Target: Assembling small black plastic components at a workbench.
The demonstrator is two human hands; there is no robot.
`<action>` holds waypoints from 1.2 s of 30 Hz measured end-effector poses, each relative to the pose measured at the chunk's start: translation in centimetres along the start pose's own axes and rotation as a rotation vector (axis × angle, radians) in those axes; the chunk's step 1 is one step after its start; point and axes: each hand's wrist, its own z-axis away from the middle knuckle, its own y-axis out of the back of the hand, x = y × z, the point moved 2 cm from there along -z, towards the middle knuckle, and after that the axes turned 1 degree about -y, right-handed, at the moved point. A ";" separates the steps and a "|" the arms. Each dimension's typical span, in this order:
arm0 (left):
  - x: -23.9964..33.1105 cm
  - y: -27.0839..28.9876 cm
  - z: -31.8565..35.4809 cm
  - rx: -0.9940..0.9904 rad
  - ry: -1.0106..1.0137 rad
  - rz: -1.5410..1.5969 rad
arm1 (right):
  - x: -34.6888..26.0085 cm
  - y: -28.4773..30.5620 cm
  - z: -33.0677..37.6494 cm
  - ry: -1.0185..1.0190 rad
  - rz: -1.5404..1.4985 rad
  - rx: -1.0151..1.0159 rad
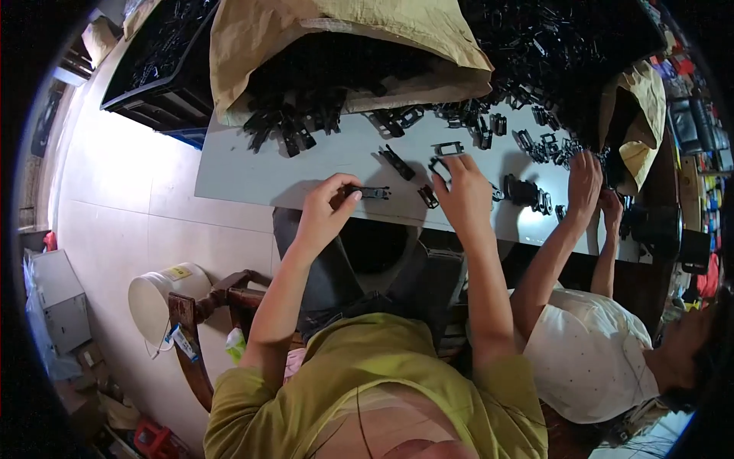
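Observation:
My left hand (323, 210) is closed at the table's near edge, pinching a slim black plastic part (375, 193) between thumb and fingers. To its right, my right hand (468, 195) reaches over the table with its fingertips closed on a small black rectangular frame (438, 167); its fingers partly cover the piece. Between my hands lie a long black plastic piece (397, 162) and a short black piece (427, 196). Another black frame (449, 148) rests just beyond my right fingertips.
A large brown paper sack (352, 19) lies open at the back, black parts spilling from it. A black crate (157, 96) stands at the far left. On the right a co-worker's hands (585, 183) handle black parts near another paper sack (646, 115). A white bucket (164, 291) sits on the floor.

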 end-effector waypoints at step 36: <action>0.3 -4.4 -1.4 -0.120 -0.046 -0.257 | -4.1 -1.9 3.8 0.101 -0.148 -0.095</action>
